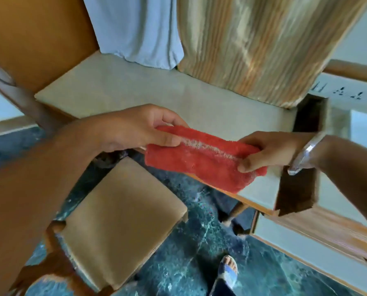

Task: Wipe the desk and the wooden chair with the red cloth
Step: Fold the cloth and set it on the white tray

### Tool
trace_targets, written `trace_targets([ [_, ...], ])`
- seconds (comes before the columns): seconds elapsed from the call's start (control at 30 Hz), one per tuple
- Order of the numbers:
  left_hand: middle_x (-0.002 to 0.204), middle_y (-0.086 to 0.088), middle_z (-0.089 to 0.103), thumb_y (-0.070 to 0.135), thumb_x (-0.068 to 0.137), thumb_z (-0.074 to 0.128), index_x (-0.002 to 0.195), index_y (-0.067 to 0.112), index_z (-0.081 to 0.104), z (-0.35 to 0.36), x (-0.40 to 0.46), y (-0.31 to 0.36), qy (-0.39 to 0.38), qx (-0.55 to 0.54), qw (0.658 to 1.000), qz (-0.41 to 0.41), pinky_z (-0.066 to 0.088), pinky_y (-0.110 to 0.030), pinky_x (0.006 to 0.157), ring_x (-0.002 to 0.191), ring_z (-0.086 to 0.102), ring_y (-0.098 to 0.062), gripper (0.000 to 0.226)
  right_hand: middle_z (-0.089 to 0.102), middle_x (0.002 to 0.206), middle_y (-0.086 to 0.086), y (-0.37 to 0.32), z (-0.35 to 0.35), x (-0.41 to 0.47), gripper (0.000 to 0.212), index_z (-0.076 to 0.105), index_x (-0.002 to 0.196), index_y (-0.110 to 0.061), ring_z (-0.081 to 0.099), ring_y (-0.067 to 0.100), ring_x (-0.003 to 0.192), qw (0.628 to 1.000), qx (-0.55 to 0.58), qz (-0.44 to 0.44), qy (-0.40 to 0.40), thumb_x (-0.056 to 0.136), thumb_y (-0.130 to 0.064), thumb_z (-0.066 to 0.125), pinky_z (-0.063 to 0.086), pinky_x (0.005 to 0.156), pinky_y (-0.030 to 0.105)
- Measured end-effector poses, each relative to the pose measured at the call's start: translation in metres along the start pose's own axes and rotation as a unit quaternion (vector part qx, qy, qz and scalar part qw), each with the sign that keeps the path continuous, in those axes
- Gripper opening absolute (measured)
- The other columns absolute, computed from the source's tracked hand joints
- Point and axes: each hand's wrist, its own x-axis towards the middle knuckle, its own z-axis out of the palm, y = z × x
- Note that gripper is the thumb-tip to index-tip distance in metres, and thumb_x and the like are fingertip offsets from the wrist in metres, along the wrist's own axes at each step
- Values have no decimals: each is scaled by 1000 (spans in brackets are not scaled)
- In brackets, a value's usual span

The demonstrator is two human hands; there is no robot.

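The red cloth (pixel 201 160) is folded into a long strip and held in the air over the desk's front edge. My left hand (pixel 133 129) pinches its left end between thumb and fingers. My right hand (pixel 270 151) grips its right end; a clear bangle sits on that wrist. The desk (pixel 146 88) has a pale top with a wooden edge and lies just beyond the cloth. The wooden chair (pixel 118 223), with a tan padded seat, stands below my left arm, pushed partly under the desk.
A striped curtain (pixel 263 43) and a pale blue cloth (pixel 135 28) hang onto the desk's back. A wall socket strip (pixel 347 92) is at the right. A dark gap (pixel 308 116) opens at the desk's right end. My sandalled foot (pixel 227 272) stands on dark marbled floor.
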Motion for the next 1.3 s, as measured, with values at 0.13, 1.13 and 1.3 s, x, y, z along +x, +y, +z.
trace_targets([
  [0.13, 108, -4, 77, 14, 85, 76, 115, 17, 70, 26, 55, 49, -35, 90, 995, -26, 58, -37, 92, 103, 73, -21, 31, 72, 82, 6, 30, -53, -45, 42, 68, 94, -9, 70, 18, 78, 992, 58, 0, 115, 61, -26, 87, 59, 71, 33],
  [1.13, 134, -5, 60, 30, 86, 73, 131, 18, 56, 366, 324, 163, 119, 455, 866, 169, 54, -43, 91, 119, 60, -29, 50, 69, 109, 3, 316, -168, -274, 29, 62, 116, -21, 65, 18, 86, 781, -123, 199, 579, 88, -28, 61, 48, 79, 29],
  [1.3, 168, -7, 9, 50, 100, 43, 159, 18, 13, 392, 324, 143, -32, 611, 758, 225, 10, -43, 123, 155, 9, -25, 74, 19, 160, 10, 322, -119, -235, 69, 22, 151, -22, 18, 32, 146, 851, -305, 228, 361, 92, -56, 32, 20, 117, 46],
])
